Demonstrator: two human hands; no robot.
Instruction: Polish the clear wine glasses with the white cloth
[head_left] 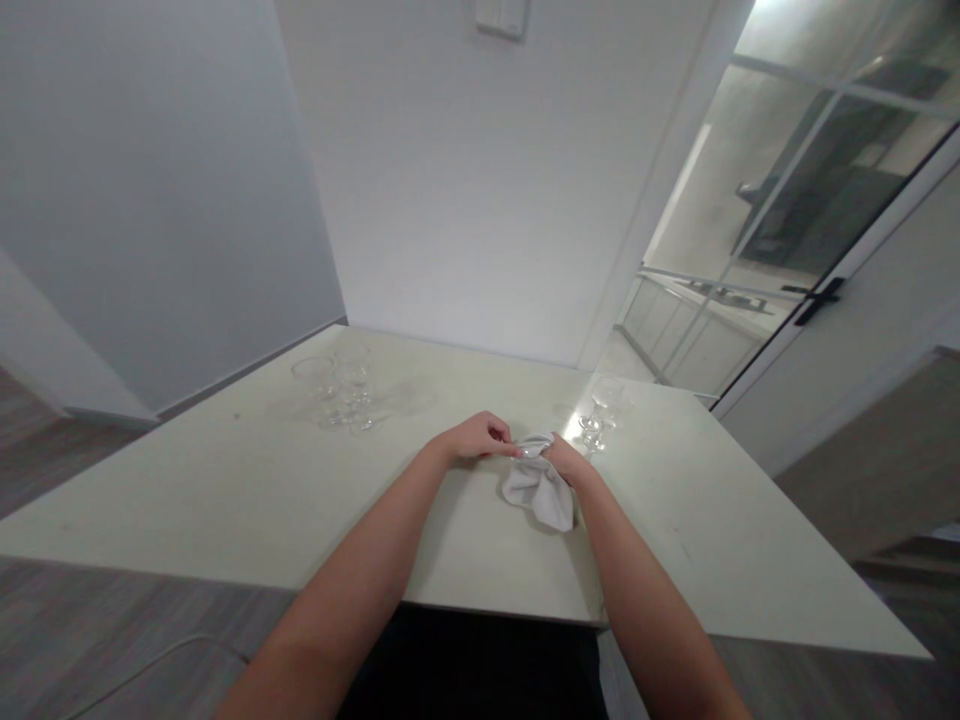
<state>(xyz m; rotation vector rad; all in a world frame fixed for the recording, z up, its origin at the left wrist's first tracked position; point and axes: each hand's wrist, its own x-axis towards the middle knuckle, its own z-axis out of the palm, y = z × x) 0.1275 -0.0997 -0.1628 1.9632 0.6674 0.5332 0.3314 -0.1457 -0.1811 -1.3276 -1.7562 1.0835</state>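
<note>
Near the middle of the table, my left hand (478, 438) pinches the edge of a clear wine glass (532, 449), its fingers curled. My right hand (565, 463) is closed on a white cloth (541, 493) against the same glass, with its fingers mostly hidden behind the cloth. The lower part of the cloth hangs loose toward me. Much of the glass is covered by cloth and fingers, so I cannot make out its full shape.
Several clear stemmed glasses (352, 385) stand at the left back of the pale table (187, 490). More stemmed glasses (596, 425) are just beyond my right hand. A white wall (480, 200) rises behind the table, and a glazed door with a black handle (821, 298) is at right.
</note>
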